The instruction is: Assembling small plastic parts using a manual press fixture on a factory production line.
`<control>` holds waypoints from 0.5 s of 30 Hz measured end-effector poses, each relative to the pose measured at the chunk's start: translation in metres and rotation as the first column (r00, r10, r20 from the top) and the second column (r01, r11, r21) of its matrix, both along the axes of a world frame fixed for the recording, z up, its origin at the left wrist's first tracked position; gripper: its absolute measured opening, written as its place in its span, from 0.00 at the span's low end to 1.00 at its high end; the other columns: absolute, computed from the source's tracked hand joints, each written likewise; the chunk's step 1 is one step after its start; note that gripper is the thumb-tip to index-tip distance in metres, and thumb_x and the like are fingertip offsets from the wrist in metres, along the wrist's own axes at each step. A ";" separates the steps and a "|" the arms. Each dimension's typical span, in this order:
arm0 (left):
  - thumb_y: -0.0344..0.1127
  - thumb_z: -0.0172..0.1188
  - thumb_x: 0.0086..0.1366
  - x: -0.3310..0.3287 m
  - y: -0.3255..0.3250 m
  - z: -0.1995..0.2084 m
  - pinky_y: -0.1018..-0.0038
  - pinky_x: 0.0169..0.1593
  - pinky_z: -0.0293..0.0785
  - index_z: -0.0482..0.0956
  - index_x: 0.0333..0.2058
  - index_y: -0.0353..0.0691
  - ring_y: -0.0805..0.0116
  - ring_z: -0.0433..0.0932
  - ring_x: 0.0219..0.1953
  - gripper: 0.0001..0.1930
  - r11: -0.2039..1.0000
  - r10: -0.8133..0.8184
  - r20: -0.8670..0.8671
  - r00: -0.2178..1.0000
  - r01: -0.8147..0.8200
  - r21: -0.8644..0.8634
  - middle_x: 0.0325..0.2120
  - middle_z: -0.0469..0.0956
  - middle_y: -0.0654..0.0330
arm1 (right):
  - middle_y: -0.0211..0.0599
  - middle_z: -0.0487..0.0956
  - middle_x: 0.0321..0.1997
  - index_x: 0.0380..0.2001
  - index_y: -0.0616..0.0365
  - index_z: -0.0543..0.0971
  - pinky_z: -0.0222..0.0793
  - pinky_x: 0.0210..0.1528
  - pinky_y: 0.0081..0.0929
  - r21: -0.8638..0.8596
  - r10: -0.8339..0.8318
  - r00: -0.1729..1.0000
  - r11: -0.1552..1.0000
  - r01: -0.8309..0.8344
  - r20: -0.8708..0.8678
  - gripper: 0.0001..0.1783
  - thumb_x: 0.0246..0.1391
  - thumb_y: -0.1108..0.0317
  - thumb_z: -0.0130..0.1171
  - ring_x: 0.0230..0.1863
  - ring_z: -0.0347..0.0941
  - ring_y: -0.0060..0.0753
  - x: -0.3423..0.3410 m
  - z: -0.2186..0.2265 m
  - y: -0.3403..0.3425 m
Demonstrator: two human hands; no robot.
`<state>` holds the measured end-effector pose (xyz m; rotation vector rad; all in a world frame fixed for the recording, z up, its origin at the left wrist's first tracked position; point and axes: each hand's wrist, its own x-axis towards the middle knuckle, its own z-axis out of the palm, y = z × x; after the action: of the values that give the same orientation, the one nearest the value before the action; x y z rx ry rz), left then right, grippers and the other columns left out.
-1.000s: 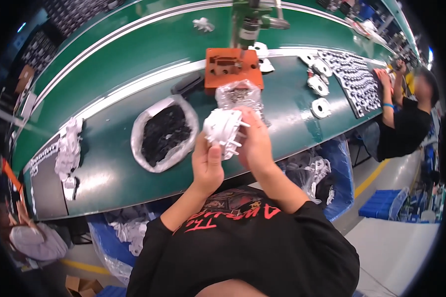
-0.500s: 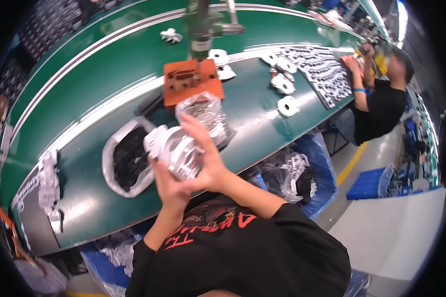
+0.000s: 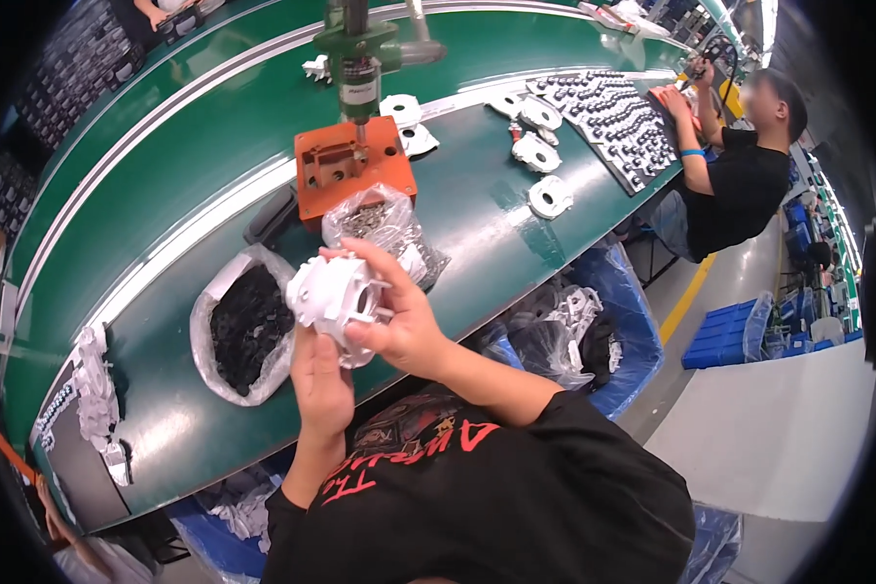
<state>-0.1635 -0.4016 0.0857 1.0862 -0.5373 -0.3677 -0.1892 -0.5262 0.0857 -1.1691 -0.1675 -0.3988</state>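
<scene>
A white plastic housing (image 3: 333,294) with openings and small posts is between my two hands, above the near edge of the green bench. My right hand (image 3: 407,326) grips its right side, fingers over the top and thumb on the near side. My left hand (image 3: 323,389) closes on it from below, with part of its fingers hidden behind the housing. Just beyond lies a clear plastic bag of small metal screws (image 3: 368,216). To the left stands a white-lined bag of black parts (image 3: 246,336). Farther off, an orange fixture (image 3: 313,200) sits beneath a vertical power screwdriver (image 3: 358,86).
Several white covers (image 3: 552,197) lie to the right, before a tray of black-and-white parts (image 3: 608,127). A co-worker (image 3: 745,185) works at the far right. White parts (image 3: 95,389) are piled at left. A blue lined bin (image 3: 628,341) stands below the bench edge.
The housing has been turned in my hands, so its wide round opening no longer faces up. My right fingers have shifted lower around it. The whole view has moved slightly.
</scene>
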 end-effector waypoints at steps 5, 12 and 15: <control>0.48 0.35 0.69 0.002 -0.002 -0.002 0.69 0.62 0.50 0.45 0.62 0.30 0.61 0.55 0.61 0.31 0.989 -0.139 0.018 0.990 0.140 -0.047 0.60 0.52 0.52 | 0.44 0.61 0.61 0.62 0.58 0.54 0.58 0.58 0.29 -0.176 -0.076 0.996 0.981 0.081 0.040 0.45 0.43 0.60 0.65 0.59 0.60 0.34 -0.001 -0.001 -0.004; 0.45 0.43 0.68 0.005 0.001 0.004 0.71 0.60 0.52 0.44 0.62 0.32 0.65 0.56 0.60 0.32 0.993 -0.115 0.091 0.989 0.115 0.008 0.59 0.53 0.54 | 0.41 0.64 0.58 0.63 0.57 0.55 0.59 0.57 0.29 -0.092 0.008 0.993 0.996 -0.019 -0.120 0.45 0.43 0.62 0.65 0.56 0.64 0.33 -0.002 0.006 -0.007; 0.43 0.44 0.68 0.000 -0.001 0.008 0.73 0.58 0.56 0.46 0.62 0.34 0.68 0.61 0.56 0.31 0.993 -0.114 0.122 0.986 0.118 -0.025 0.57 0.58 0.55 | 0.41 0.65 0.59 0.60 0.60 0.60 0.59 0.56 0.25 -0.043 -0.036 0.999 0.998 0.036 0.004 0.40 0.42 0.72 0.63 0.56 0.63 0.29 0.001 0.007 -0.003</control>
<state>-0.1631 -0.4023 0.0938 1.0535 -0.7137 -0.3959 -0.1881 -0.5295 0.0925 -1.2155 -0.1588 -0.4305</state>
